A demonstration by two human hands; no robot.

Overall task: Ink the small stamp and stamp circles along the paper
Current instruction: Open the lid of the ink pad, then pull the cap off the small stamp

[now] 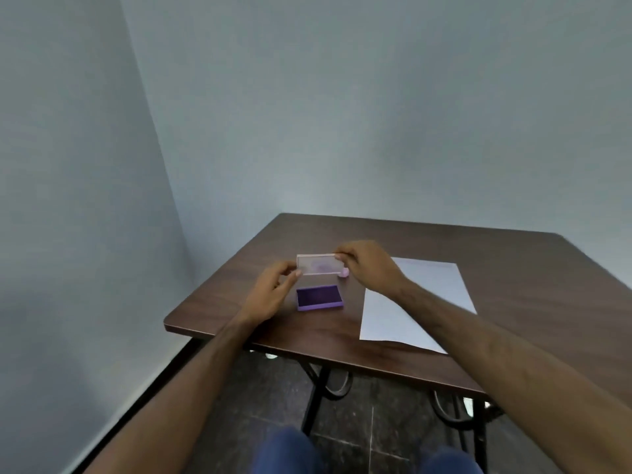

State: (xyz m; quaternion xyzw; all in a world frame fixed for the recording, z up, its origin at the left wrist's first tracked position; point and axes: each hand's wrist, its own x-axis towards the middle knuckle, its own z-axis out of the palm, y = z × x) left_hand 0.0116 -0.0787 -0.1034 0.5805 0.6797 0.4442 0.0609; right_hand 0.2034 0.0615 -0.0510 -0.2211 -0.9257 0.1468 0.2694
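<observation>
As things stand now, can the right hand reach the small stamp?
Probably not at once. The right hand and left hand both hold the clear lid. The small stamp lies just beside the right hand, with nothing between, but the lid must go down first.

The small pink stamp (344,273) is mostly hiding behind the right hand (367,268), so only a blurry nub is showing. The clear lid (319,264) is looking smeary, purple smudge unreadable. The table (513,261) is getting cut off at the right edge.
</observation>
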